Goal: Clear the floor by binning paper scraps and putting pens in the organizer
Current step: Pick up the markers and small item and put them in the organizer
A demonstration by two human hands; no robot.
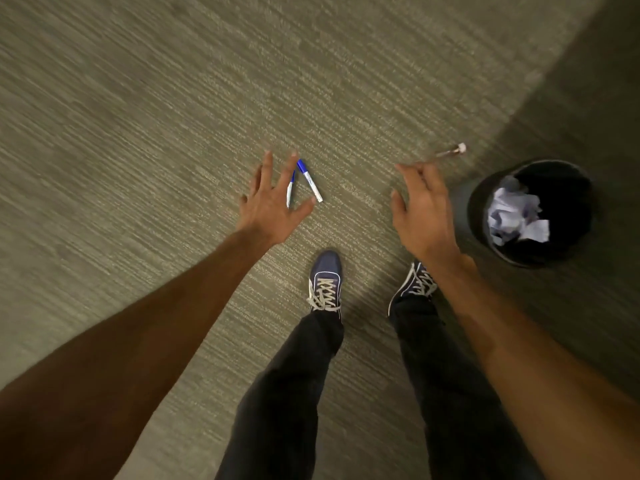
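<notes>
Two white markers with blue caps lie on the carpet in an inverted V: one (310, 180) in full view, the other (290, 190) partly behind my fingers. My left hand (273, 199) hovers over them, fingers spread, holding nothing. My right hand (424, 213) is open too, further right. Just beyond its fingertips lies a thin brownish pen with a pale end (448, 152). A black bin (465, 206) at the right holds crumpled white paper (512, 216). No organizer is in view.
Grey-green carpet (173, 116) fills the view, with a darker shadowed area at the right around the bin. My two dark blue sneakers (325, 282) and dark trousers stand just below the hands.
</notes>
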